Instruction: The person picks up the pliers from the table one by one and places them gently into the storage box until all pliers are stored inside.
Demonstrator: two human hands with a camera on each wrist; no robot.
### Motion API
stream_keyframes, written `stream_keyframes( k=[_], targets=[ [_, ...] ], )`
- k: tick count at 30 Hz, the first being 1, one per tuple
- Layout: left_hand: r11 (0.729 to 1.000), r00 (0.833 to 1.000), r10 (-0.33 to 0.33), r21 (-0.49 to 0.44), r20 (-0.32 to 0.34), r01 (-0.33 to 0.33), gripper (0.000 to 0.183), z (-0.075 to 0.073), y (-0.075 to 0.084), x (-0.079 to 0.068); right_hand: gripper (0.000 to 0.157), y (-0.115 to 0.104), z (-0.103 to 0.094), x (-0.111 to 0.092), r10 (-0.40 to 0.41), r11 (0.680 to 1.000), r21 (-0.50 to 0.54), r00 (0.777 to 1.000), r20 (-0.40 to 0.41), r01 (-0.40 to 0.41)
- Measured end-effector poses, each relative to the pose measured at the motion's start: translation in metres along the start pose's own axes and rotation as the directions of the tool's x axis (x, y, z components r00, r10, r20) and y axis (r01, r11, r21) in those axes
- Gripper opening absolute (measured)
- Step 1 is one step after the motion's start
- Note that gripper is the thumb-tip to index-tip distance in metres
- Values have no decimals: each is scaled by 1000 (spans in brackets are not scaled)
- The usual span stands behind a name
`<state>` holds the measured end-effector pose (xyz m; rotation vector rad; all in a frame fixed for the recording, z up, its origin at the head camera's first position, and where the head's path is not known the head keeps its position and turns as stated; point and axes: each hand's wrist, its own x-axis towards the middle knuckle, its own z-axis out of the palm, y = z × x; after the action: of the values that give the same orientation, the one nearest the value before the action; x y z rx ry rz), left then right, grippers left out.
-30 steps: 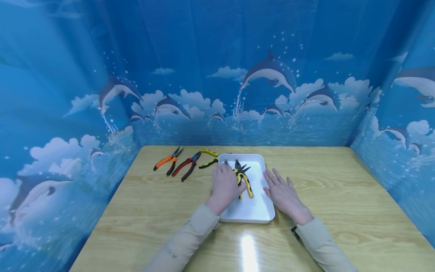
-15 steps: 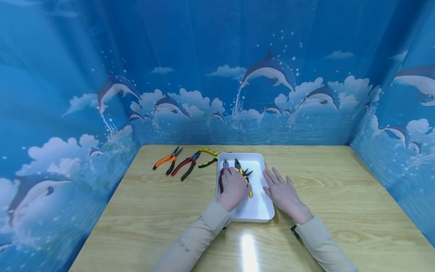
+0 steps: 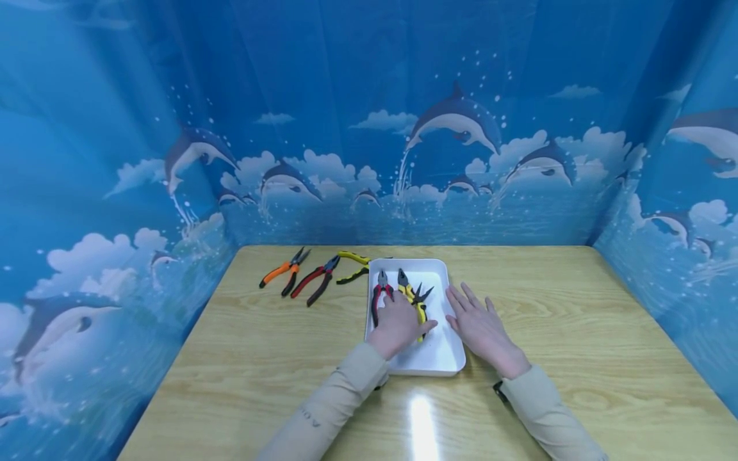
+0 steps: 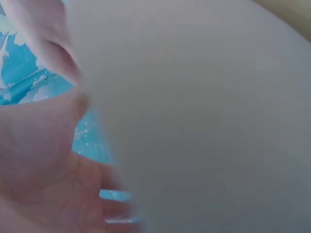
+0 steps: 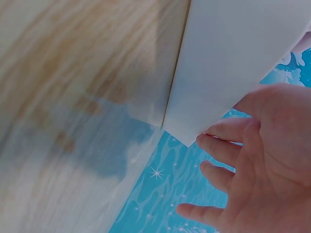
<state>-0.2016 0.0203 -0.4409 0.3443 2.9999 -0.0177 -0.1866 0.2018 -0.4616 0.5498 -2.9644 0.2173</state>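
A white rectangular tray [image 3: 441, 355] stands on the table with several pliers in it. Red-and-black pliers [image 3: 379, 296] lie along its left side. Beside them are yellow-and-black combination pliers [image 3: 403, 280] and yellow needle-nose pliers [image 3: 423, 297], whose tips point up and right. Over the lower handles spreads my left hand [image 3: 398, 325], thumb stretched to the right, hiding parts of the tools. In the left wrist view a pale surface covers most of the left hand's [image 4: 53, 194] fingers. My right hand [image 3: 484, 330] has its fingers extended and its fingertips at the tray's right wall.
Left of the tray, on the wooden table [image 3: 248, 371], lie orange-and-black long-nose pliers [image 3: 285, 271], other red-and-black pliers [image 3: 317, 279] and yellow-and-black pliers [image 3: 353, 267] partly hidden by the tray. A blue dolphin curtain [image 3: 357, 128] surrounds the table.
My left hand has moved right from the red-and-black pliers onto the yellow tools, then spread its thumb. The needle-nose pliers have shifted and turned slightly. The right hand stays put.
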Motion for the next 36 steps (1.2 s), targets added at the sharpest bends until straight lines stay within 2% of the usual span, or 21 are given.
stream_keyframes(
  k=[3,7,9,12,15,19,21,24,27,29,36],
  targets=[
    [995,999,40,-95,11,-39,81,-1,-10,-2,57,0,0,0,6,1000,1,1000,3,-6],
    [978,997,69,-198,-20,-72,66,-2,-26,-7,57,0,0,0,12,1000,-4,1000,12,-12],
    [976,997,77,-203,-8,-77,62,-3,-31,-10,56,0,0,0,14,1000,-9,1000,18,-14],
    [976,996,78,-207,39,-68,67,-3,-37,-14,56,0,0,0,16,1000,-16,1000,26,-16],
    [978,991,123,-178,53,-112,54,-3,-41,-18,56,0,0,0,17,1000,-16,1000,26,-16],
    [975,975,219,-28,31,-219,23,-5,-43,-22,57,1,0,1,20,1000,-17,1000,24,-20],
    [966,967,255,35,16,-256,16,-6,-41,-24,57,1,0,1,25,1000,-18,999,28,-24],
    [960,962,273,64,-12,-272,22,-7,-37,-26,57,0,1,1,28,1000,-15,999,31,-27],
    [969,969,246,18,-26,-246,39,-7,-31,-28,58,0,2,2,29,1000,-10,999,32,-28],
    [972,971,235,23,-39,-234,47,-7,-27,-28,58,0,3,2,28,1000,-5,999,35,-28],
    [965,968,240,126,-80,-229,49,-6,-17,-22,57,-1,2,3,27,1000,-10,999,38,-27]
  ],
)
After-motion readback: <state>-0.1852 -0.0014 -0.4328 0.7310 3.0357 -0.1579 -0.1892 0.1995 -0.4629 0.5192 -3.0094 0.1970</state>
